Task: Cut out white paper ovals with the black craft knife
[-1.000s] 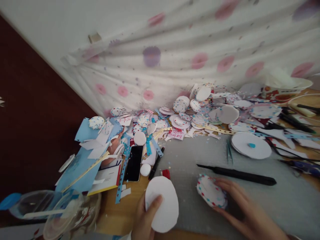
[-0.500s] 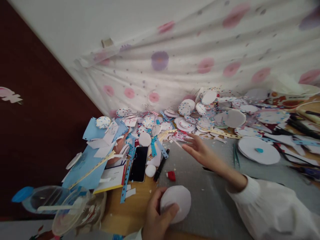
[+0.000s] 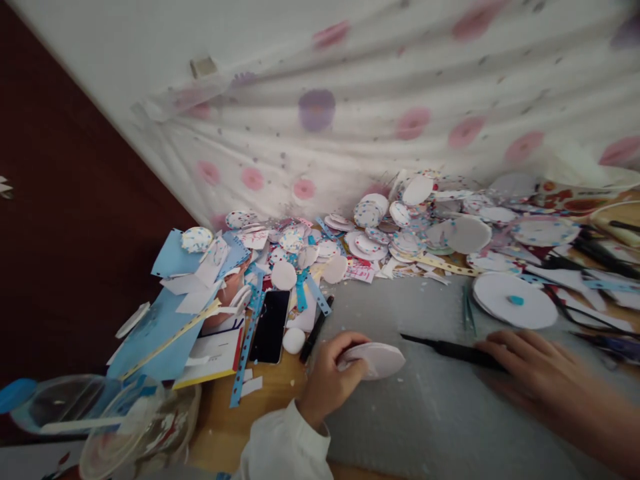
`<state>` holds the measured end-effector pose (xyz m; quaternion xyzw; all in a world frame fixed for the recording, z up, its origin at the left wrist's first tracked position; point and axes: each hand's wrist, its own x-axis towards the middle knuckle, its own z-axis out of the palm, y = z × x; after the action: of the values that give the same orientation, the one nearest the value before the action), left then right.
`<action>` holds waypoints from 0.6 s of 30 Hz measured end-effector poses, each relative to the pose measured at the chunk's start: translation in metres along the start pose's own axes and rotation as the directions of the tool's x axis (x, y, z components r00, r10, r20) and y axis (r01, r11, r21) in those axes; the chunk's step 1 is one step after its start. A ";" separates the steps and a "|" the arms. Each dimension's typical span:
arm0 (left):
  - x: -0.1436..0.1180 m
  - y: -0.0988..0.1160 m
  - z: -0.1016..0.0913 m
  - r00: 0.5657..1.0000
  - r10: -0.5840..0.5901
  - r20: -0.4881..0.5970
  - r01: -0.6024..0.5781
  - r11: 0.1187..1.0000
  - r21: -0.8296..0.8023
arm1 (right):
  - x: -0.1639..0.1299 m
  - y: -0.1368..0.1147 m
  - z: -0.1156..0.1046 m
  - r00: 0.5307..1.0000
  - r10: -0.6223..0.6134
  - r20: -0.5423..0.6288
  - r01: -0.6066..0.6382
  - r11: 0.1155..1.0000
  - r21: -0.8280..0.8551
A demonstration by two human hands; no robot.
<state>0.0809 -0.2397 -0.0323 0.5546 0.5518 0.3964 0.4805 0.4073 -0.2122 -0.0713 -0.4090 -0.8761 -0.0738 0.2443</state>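
One hand, the left [image 3: 334,377], is gripping a white disc [image 3: 383,361] by its left end, with the thumb lying on the near side and the other fingers bending around the far side. The disc is leaning so that its edge is facing the camera, over the gray mat [image 3: 400,427] of the table [image 3: 220,423]; whether it is touching the mat, I cannot tell. The right hand [image 3: 537,367] is reaching over the thick end of a slim black tool [image 3: 440,348], but it is looking blurred, and I cannot tell if its fingers are closing on the handle or only resting there. The thin tip is pointing left, near the disc and toward the left hand, so in my judgement this is deserving the most care. For doing it well, the right hand should be taking the handle firmly at the thick end and turning the tip away from the left fingers before any lifting. The left hand should be holding the disc lightly, because the sheet is looking thin and a hard pinch could be creasing it. The stack [image 3: 493,308] with a blue piece [image 3: 515,301] on top is lying near the right hand, so the wrist should be passing low and slowly beside it.
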 end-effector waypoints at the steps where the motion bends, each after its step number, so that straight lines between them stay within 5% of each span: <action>1: 0.002 0.002 0.003 0.999 0.008 0.035 -0.008 1.000 0.010 | -0.002 0.000 0.002 0.999 -0.019 0.030 0.020 1.000 -0.020; 6: 0.003 0.009 0.012 0.986 0.030 0.162 -0.039 0.998 0.052 | -0.009 -0.003 0.016 0.999 0.017 0.050 -0.014 0.998 -0.059; 12: 0.004 0.004 0.018 0.985 0.084 0.153 -0.126 0.948 0.291 | -0.017 -0.007 0.012 0.995 0.080 0.053 -0.077 0.995 -0.056; 15: 0.005 0.000 0.015 0.995 0.069 0.077 -0.090 0.948 0.306 | -0.030 -0.002 0.003 0.972 0.231 0.034 -0.233 0.967 0.106; 18: 0.004 -0.004 0.012 0.993 0.095 0.064 -0.110 0.950 0.291 | -0.047 -0.002 -0.001 0.909 0.393 0.140 -0.416 0.876 0.245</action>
<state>0.0921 -0.2369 -0.0388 0.6575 0.5629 0.3205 0.3849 0.4314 -0.2456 -0.0934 -0.5488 -0.7827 0.1166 0.2696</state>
